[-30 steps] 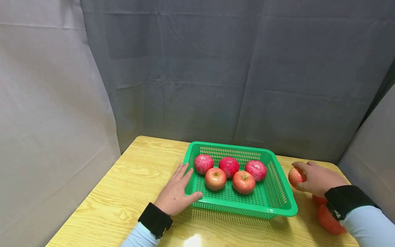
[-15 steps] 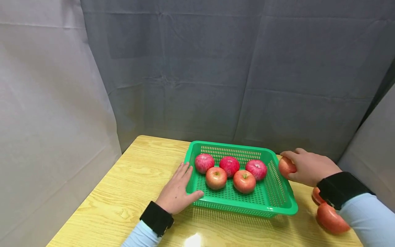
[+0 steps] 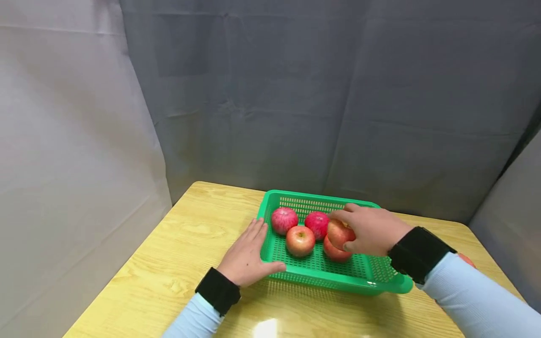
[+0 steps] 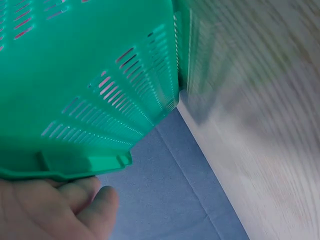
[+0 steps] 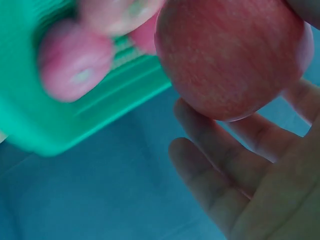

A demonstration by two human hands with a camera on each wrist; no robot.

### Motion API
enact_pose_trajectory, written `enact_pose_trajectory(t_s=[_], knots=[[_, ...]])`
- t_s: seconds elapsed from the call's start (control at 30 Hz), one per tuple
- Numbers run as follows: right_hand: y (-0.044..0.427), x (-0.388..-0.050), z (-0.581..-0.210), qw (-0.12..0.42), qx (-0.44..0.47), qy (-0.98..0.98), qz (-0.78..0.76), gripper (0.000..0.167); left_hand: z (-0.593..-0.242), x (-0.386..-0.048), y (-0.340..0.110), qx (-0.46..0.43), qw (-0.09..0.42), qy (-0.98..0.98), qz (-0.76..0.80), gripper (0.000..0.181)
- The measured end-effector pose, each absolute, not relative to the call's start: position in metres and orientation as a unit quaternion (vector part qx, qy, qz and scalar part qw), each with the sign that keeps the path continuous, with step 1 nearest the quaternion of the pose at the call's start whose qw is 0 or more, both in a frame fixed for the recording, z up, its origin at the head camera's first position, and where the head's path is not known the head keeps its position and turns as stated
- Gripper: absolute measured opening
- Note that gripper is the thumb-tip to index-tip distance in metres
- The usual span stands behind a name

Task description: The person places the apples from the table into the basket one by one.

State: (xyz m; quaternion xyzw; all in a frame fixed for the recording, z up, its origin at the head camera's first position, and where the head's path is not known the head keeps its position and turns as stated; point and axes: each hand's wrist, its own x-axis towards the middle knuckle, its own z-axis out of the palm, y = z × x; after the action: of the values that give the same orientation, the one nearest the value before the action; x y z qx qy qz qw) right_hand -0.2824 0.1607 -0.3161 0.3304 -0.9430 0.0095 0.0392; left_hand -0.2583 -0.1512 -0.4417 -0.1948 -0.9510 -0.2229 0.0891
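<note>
My right hand point(image 3: 374, 227) grips a red apple point(image 3: 339, 234) between thumb and fingers, above the right half of a green plastic basket point(image 3: 321, 277). In the right wrist view the gripped apple point(image 5: 232, 55) fills the upper right, fingers point(image 5: 215, 145) beneath it. Inside the basket lie several apples, among them a striped pink one point(image 3: 284, 219), a paler one point(image 3: 300, 241) and another point(image 3: 336, 256) partly covered by the held apple. My left hand point(image 3: 249, 257) rests on the basket's left rim, fingers straight and thumb spread; the left wrist view shows fingers point(image 4: 82, 200) at the rim.
The basket stands on a wooden table point(image 3: 169, 272). Right of it, another apple point(image 3: 467, 259) peeks out from behind my right forearm. A grey cloth point(image 3: 262, 94) hangs behind the table, with lighter cloths on both sides.
My right hand has carried the apple leftward from beside the basket, over its right rim, to above the apples inside. My left hand has stayed at the left rim. The head view has shifted slightly.
</note>
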Motion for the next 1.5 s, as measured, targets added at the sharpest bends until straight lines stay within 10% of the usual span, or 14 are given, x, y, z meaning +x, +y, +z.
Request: enact_pose_trajectory(t_s=[0.73,1.0,1.5], knots=[[0.059,-0.283,-0.352,-0.032,0.43,-0.902,-0.038,0.064,-0.441,-0.245,-0.131,-0.201,0.065,-0.941,-0.265,0.114],[0.053,-0.283,-0.363,-0.054,0.44,-0.896,-0.02,0.036,-0.438,-0.236,-0.13,-0.205,0.063,-0.938,-0.274,0.113],[0.057,-0.29,-0.385,-0.032,0.457,-0.889,-0.029,0.041,-0.439,-0.236,-0.13,-0.205,0.061,-0.938,-0.274,0.107]])
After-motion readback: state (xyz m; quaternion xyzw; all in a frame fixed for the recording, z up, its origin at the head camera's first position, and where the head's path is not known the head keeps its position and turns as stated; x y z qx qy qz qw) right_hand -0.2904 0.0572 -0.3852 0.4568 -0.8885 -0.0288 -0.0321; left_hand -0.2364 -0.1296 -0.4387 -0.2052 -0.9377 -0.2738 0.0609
